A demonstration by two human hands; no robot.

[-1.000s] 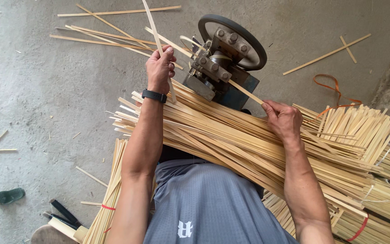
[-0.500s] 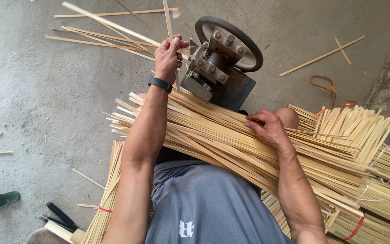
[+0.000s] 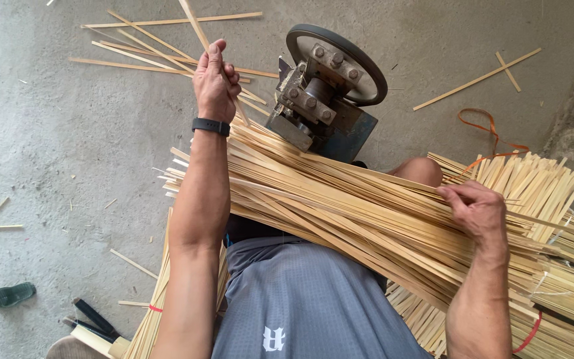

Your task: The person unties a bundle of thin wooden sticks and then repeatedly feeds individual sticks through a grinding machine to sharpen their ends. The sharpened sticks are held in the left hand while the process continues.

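Note:
My left hand (image 3: 216,81), with a black band at the wrist, is raised and closed around a thin bamboo strip (image 3: 197,26) that sticks up past my fingers, to the left of a small metal machine (image 3: 320,100) with a dark wheel. My right hand (image 3: 476,209) rests on a thick pile of pale bamboo strips (image 3: 340,213) lying across my lap, fingers curled onto the top strips. My grey shorts (image 3: 300,299) show under the pile.
Loose strips (image 3: 141,50) lie scattered on the concrete floor beyond the machine. An orange cord (image 3: 486,129) lies at right. Tied bundles (image 3: 566,292) stack at right and another (image 3: 157,312) at my left side. Dark-handled tools (image 3: 91,319) and a green sandal (image 3: 11,294) lie at lower left.
My left hand has pulled a strip away from the machine and lifted it left. My right hand moved from the machine's feed side down and right onto the pile.

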